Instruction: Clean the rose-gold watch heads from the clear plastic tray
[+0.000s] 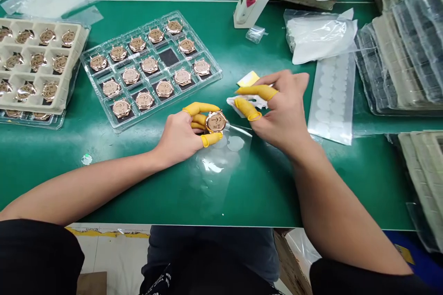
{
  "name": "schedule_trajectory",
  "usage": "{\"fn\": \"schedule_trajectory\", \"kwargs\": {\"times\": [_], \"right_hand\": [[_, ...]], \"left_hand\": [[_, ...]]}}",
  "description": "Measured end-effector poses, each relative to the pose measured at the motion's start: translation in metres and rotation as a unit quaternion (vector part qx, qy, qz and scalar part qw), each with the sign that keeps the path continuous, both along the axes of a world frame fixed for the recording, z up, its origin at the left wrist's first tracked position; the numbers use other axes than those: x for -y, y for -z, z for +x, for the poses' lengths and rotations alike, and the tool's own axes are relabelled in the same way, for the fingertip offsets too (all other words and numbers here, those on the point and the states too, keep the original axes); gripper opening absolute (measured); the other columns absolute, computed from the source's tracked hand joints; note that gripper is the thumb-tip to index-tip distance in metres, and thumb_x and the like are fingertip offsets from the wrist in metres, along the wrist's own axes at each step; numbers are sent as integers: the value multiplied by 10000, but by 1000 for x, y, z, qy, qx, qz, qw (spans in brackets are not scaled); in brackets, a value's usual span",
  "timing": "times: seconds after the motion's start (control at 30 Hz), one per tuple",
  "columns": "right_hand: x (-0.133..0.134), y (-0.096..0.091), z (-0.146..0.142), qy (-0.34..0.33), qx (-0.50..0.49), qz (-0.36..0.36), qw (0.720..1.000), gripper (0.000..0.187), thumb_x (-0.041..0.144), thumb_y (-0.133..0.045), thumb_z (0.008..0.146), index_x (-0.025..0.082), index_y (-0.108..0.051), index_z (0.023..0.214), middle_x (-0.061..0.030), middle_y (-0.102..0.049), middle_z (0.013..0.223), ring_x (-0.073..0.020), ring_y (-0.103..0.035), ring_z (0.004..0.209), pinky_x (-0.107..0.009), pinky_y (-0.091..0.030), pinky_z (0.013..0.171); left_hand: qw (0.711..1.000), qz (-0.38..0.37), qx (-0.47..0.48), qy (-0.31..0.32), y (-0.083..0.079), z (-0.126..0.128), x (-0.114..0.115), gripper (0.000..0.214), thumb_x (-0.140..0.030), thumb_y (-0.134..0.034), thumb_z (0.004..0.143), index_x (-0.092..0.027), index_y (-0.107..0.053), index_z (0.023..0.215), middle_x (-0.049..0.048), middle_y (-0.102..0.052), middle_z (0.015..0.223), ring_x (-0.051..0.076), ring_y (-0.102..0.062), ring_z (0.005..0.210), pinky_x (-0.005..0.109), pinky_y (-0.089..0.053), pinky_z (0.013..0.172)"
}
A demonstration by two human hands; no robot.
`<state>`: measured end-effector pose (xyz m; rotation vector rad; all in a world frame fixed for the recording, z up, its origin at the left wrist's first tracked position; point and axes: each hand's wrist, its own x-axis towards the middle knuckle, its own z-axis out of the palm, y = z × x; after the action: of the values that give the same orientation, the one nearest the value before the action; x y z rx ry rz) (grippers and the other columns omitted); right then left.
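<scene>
1. Yellow finger cots are covering fingertips on both your hands; your left hand is gripping a rose-gold watch case, fingers closed on its rim, marked back facing up.
2. That case is sitting left of your right fingers and slightly nearer you; being round, it is showing no clear long axis. Your left hand is the nearer, touching it.
3. Your right hand is hanging over a crumpled white cloth, thumb and index tips nearly meeting; whether they are pinching anything, it is impossible to tell.
4. Clear film is lying on your side of the left fingers, its edges hard to make out; the case's front is facing away, hidden.
</scene>
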<state>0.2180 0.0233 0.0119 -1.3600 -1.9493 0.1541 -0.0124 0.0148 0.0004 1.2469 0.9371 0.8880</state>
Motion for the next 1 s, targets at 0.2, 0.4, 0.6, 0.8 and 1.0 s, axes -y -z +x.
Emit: {"fn": "schedule_trajectory", "kwargs": {"times": [0.2, 0.4, 0.6, 0.8, 1.0], "right_hand": [[7, -13, 6, -130, -68, -166, 975, 276, 342, -770, 901, 302, -752, 1174, -22, -770, 917, -230, -690, 848, -430, -539, 860], [8, -18, 1, -138, -29, -156, 978, 87, 359, -742, 901, 272, -743, 911, -15, -766, 844, -213, -665, 771, -443, -475, 862], [12, -9, -8, -65, -33, -118, 990, 61, 296, -656, 944, 253, -625, 913, -13, -725, 791, -212, -633, 750, -457, -468, 892], [10, 4, -16, -4, -52, -147, 988, 309, 379, -545, 1045, 255, -530, 763, -30, -599, 684, -208, -570, 687, -404, -494, 765], [10, -5, -7, 29, -144, -78, 986, 277, 537, -647, 1011, 269, -602, 953, -41, -625, 969, -209, -608, 896, -413, -531, 847]], "left_hand": [[998, 64, -9, 1, 1, -2, 0, 519, -243, -917, 690, -212, -752, 1182, 19, -832, 1037, 158, -809, 958, 273, -677, 923], [990, 133, -19, 35, 8, -5, 2, 510, -270, -907, 745, -226, -764, 1233, 23, -832, 1110, 172, -814, 991, 293, -678, 963], [990, 137, -18, 36, 6, -4, 2, 498, -240, -927, 719, -212, -773, 1192, 23, -835, 1086, 164, -810, 946, 276, -683, 929], [997, 65, -17, 33, -2, -2, 2, 545, -269, -958, 660, -204, -771, 1169, 30, -836, 1038, 167, -811, 919, 282, -690, 899], [999, 20, -24, 9, -5, -1, 1, 574, -262, -953, 640, -197, -760, 1177, 29, -832, 1010, 165, -804, 921, 262, -676, 860]]}}
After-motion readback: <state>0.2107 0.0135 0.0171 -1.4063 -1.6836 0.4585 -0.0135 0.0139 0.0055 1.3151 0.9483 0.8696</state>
